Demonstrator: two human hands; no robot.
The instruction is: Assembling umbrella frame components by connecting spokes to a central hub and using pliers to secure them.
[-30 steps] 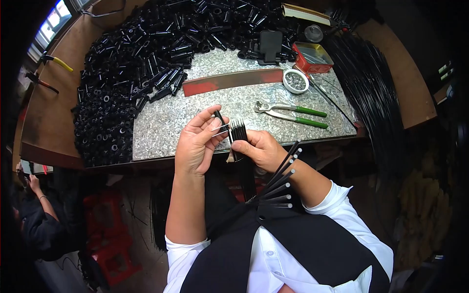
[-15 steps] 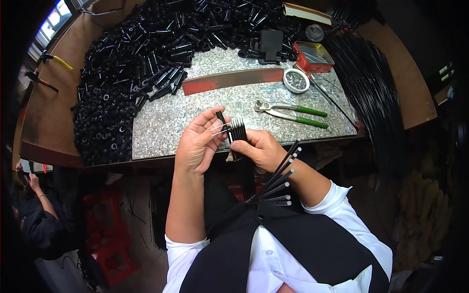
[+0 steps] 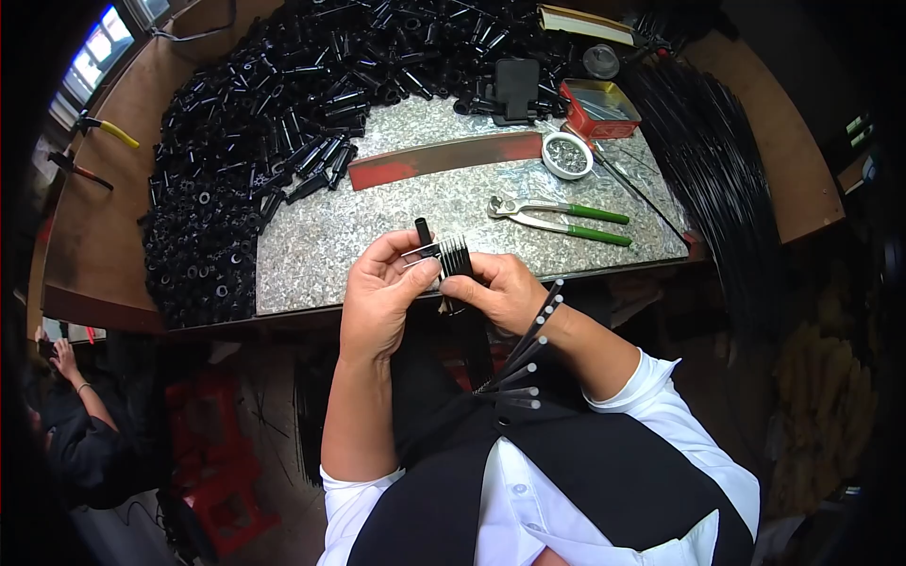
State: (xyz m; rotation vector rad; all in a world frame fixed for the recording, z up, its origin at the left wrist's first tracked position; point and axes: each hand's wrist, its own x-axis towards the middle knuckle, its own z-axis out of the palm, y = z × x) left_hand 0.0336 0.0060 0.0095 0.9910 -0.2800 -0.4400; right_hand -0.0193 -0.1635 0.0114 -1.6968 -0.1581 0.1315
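In the head view, the left hand (image 3: 382,294) pinches a smooth, cylindrical black tube (image 3: 422,229); the right hand (image 3: 500,286) grips a comb-like bundle of slim black rods (image 3: 455,259) just beside it, at the near edge of the speckled, stone-like counter (image 3: 307,269); beyond lie metal pincers (image 3: 528,205) with green-coated handles, a round white bowl (image 3: 568,176) of shiny bits and a heap of glossy black parts (image 3: 283,123).

Speckled slab (image 3: 311,259) lies open between the left hand (image 3: 382,288) and the red-ended strip (image 3: 445,160), height unclear; green-handled pincers (image 3: 578,230) block the right, heaped black tubes (image 3: 307,113) the left.
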